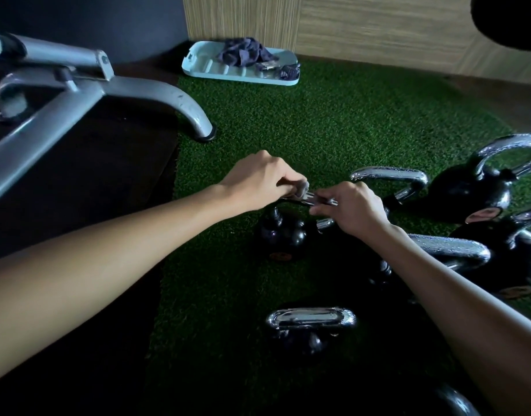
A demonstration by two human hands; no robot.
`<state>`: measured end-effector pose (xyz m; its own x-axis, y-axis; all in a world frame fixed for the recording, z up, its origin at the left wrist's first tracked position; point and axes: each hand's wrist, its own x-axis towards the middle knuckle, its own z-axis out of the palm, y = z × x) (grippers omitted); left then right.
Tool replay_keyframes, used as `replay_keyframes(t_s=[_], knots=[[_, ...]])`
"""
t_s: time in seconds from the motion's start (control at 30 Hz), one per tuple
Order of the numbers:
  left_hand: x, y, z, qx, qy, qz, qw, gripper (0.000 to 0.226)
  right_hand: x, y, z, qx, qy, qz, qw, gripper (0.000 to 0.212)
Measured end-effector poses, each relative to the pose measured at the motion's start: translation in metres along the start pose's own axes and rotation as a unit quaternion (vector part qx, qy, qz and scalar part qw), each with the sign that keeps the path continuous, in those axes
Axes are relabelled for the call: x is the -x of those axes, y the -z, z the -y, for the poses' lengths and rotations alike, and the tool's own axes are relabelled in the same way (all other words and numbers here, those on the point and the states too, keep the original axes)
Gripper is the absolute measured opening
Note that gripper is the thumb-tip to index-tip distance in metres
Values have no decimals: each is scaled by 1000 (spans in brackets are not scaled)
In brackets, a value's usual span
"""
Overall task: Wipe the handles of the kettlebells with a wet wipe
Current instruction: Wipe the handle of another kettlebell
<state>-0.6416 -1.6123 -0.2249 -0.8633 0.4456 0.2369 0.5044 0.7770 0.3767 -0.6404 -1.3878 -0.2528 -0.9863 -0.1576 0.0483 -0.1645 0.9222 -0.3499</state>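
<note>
As both reach forward, left hand point(258, 178) pinches wipe point(303, 187) against handle point(316, 200); right hand point(352, 209) grips handle

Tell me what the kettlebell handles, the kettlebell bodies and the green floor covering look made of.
Kettlebell handles: likely chromed steel, given the bright mirror-like highlights; they are speckled as if wet.
Kettlebell bodies: probably cast metal under a glossy black coating; dark and smooth with soft reflections.
Green floor covering: synthetic turf, matte, with short tufted blades.
</note>
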Motion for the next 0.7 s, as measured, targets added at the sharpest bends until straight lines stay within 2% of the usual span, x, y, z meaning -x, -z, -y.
replay_keyframes(t_s=[0.27,0.4,0.53,0.6,0.7], knots=[[12,3,46,101,162,41,981,27,2,0,4,-35,-17,-8,999,33],[22,-17,44,173,156,-12,972,24,0,-1,-2,-37,-27,-9,999,38],[36,-46,50,350,183,-43,918,32,0,-3,-6,-40,-29,-13,999,41],[42,-57,56,367,198,-32,908,30,1,-4,-7,-44,-31,-16,998,38],[46,-65,53,332,221,-48,916,18,2,-4,-7,-48,-29,-12,998,31]])
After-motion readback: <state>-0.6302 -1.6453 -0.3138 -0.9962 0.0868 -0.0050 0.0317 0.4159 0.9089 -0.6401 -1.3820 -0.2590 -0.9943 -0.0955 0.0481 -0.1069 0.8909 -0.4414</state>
